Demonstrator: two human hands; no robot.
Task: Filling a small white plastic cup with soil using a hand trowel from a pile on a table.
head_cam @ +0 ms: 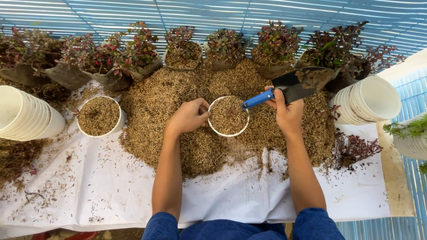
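A white pot (214, 129) filled with brown husk mix stands in the middle of a large heap of husks (151, 111). My left hand (189, 116) grips the pot's left rim. My right hand (287, 111) holds a trowel (296, 84) with a blue handle and a dark blade, raised to the right of the pot and above the heap. The blade points away to the upper right and looks nearly bare.
A second filled white pot (119, 124) sits at the left. Stacks of white pots lie at far left (26, 118) and at right (369, 100). Red-leaved plants in dark bags (115, 55) line the back. A loose plant (353, 149) lies on the white sheet (111, 186).
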